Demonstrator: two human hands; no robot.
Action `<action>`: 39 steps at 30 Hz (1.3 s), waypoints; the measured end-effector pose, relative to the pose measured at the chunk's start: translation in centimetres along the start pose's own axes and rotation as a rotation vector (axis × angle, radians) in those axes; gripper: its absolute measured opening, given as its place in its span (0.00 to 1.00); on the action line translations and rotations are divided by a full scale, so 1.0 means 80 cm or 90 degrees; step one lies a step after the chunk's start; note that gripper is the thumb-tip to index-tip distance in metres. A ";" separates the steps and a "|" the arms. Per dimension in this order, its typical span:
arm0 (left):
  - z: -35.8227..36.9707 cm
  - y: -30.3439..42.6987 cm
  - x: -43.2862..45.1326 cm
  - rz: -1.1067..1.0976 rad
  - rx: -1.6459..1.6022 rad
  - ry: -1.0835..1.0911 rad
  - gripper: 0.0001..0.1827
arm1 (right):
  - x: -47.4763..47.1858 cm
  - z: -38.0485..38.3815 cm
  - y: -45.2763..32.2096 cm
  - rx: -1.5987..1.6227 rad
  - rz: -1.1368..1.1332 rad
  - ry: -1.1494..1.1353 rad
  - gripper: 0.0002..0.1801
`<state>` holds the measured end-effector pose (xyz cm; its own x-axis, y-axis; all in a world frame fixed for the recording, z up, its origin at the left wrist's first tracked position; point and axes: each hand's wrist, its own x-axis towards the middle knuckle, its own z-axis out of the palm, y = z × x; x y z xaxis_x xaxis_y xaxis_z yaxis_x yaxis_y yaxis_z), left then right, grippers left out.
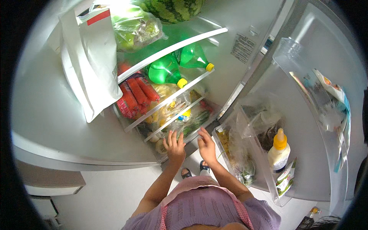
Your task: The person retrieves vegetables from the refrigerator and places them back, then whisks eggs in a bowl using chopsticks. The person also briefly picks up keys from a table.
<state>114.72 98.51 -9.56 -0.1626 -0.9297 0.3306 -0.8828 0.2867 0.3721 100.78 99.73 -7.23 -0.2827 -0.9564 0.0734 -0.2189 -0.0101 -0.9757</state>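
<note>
Both hands are at the low front of an open refrigerator. My left hand (175, 148) has its fingers apart over the front of the bottom drawer, near round pale produce (161, 146); nothing is held in it. My right hand (206, 145) is at the drawer's right front edge with fingers extended and no object in them. Between and beyond the hands lie dark green vegetables in clear plastic (197, 122). Above are shelves with red-wrapped sausages (139, 92) and two green plastic bottles with yellow caps (165, 70), lying on their sides, caps forward.
A white bag (93, 60), bagged green produce (133, 27) and a watermelon (175, 8) occupy the upper shelf. The open door at right has clear bins (266, 169) with a yellow-capped squeeze bottle (279, 152) and packets (286, 178). A drawer unit's corner (51, 175) is at left.
</note>
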 end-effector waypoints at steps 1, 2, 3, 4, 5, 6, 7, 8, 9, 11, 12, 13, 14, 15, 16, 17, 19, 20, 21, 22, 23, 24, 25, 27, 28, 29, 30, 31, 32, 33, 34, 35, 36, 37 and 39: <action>0.000 0.001 -0.001 -0.016 -0.011 -0.009 0.26 | -0.018 -0.016 0.000 0.007 0.019 0.002 0.14; 0.002 -0.001 -0.003 -0.018 -0.006 0.006 0.25 | -0.035 -0.032 -0.008 -0.035 -0.002 0.013 0.12; 0.000 -0.001 -0.002 -0.026 0.004 0.000 0.26 | -0.053 -0.048 -0.014 -0.075 -0.022 0.023 0.11; -0.006 0.000 0.003 -0.033 0.015 -0.005 0.26 | -0.071 -0.063 -0.016 -0.037 0.024 0.042 0.09; -0.010 0.001 0.007 -0.040 0.027 -0.008 0.26 | -0.094 -0.080 0.007 -0.054 0.030 0.048 0.09; -0.011 0.000 0.010 -0.043 0.041 -0.001 0.28 | -0.115 -0.092 0.014 -0.013 0.076 0.083 0.10; -0.013 0.001 0.014 -0.046 0.046 -0.004 0.28 | -0.134 -0.108 0.012 -0.021 0.104 0.088 0.10; -0.017 0.002 0.017 -0.050 0.048 -0.008 0.29 | -0.152 -0.123 0.017 -0.009 0.132 0.106 0.10; -0.020 0.003 0.019 -0.055 0.053 -0.009 0.29 | -0.166 -0.134 0.010 0.020 0.170 0.134 0.10; -0.010 -0.008 0.023 -0.060 0.081 0.029 0.30 | -0.194 -0.163 0.012 -0.025 0.194 0.135 0.10; 0.000 -0.018 0.027 -0.064 0.092 0.052 0.30 | -0.206 -0.174 0.007 0.007 0.212 0.160 0.09; 0.001 -0.019 0.032 -0.069 0.102 0.073 0.31 | -0.217 -0.189 0.000 0.038 0.232 0.184 0.09; 0.001 -0.019 0.037 -0.070 0.124 0.090 0.31 | -0.227 -0.205 -0.004 0.018 0.244 0.184 0.09; 0.001 -0.023 0.042 -0.069 0.132 0.102 0.30 | -0.233 -0.218 -0.006 0.010 0.233 0.189 0.09; 0.008 -0.028 0.042 -0.070 0.139 0.107 0.30 | -0.242 -0.234 -0.007 -0.002 0.227 0.195 0.10; 0.013 -0.032 0.037 -0.070 0.146 0.111 0.30 | -0.251 -0.247 -0.010 -0.014 0.222 0.201 0.10; 0.016 -0.032 0.032 -0.066 0.161 0.102 0.28 | -0.260 -0.269 -0.025 -0.013 0.238 0.189 0.10; 0.019 -0.028 0.035 -0.057 0.169 0.101 0.28 | -0.270 -0.278 -0.025 -0.006 0.242 0.191 0.10; 0.024 -0.023 0.042 -0.055 0.188 0.111 0.29 | -0.277 -0.284 -0.024 0.007 0.244 0.193 0.10; 0.029 -0.027 0.042 -0.046 0.212 0.114 0.31 | -0.292 -0.288 -0.029 -0.004 0.228 0.147 0.11; 0.032 -0.033 0.039 -0.036 0.235 0.117 0.32 | -0.297 -0.291 -0.031 -0.020 0.234 0.124 0.11; 0.036 -0.039 0.040 -0.019 0.244 0.132 0.33 | -0.315 -0.291 -0.027 -0.024 0.249 0.122 0.11; 0.037 -0.041 0.046 -0.028 0.242 0.116 0.33 | -0.322 -0.292 -0.026 -0.030 0.245 0.124 0.11; 0.031 -0.045 0.042 -0.046 0.235 0.087 0.34 | -0.352 -0.290 -0.033 -0.030 0.264 0.189 0.13; 0.021 -0.039 0.045 -0.052 0.218 0.077 0.34 | -0.360 -0.291 -0.041 -0.038 0.267 0.224 0.14; 0.014 -0.026 0.048 -0.061 0.195 0.065 0.34 | -0.364 -0.297 -0.051 -0.057 0.239 0.307 0.15; 0.011 -0.024 0.040 -0.079 0.186 0.037 0.35 | -0.376 -0.298 -0.056 -0.074 0.227 0.374 0.17; 0.010 -0.017 0.046 -0.088 0.191 0.026 0.34 | -0.381 -0.299 -0.063 -0.090 0.214 0.439 0.19; 0.008 -0.009 0.056 -0.098 0.198 0.015 0.34 | -0.377 -0.312 -0.065 -0.118 0.182 0.494 0.25; 0.007 -0.007 0.058 -0.112 0.208 0.002 0.33 | -0.376 -0.324 -0.066 -0.159 0.150 0.520 0.28; 0.005 -0.003 0.060 -0.122 0.222 -0.010 0.31 | -0.372 -0.329 -0.078 -0.193 0.134 0.544 0.30; 0.002 0.002 0.058 -0.123 0.230 -0.010 0.30 | -0.365 -0.334 -0.091 -0.228 0.117 0.565 0.31; -0.004 0.004 0.057 -0.125 0.240 -0.007 0.29 | -0.356 -0.339 -0.099 -0.215 0.104 0.565 0.32; -0.009 0.003 0.054 -0.128 0.251 -0.004 0.27 | -0.347 -0.344 -0.105 -0.203 0.089 0.564 0.32; 0.004 -0.005 0.054 -0.114 0.244 0.057 0.18 | -0.338 -0.350 -0.111 -0.166 0.044 0.542 0.33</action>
<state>114.24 94.31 -8.59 0.0314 -0.9284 0.3702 -0.9962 0.0011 0.0873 84.25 133.86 5.24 -0.8778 -0.4109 0.2461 -0.3524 0.2060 -0.9129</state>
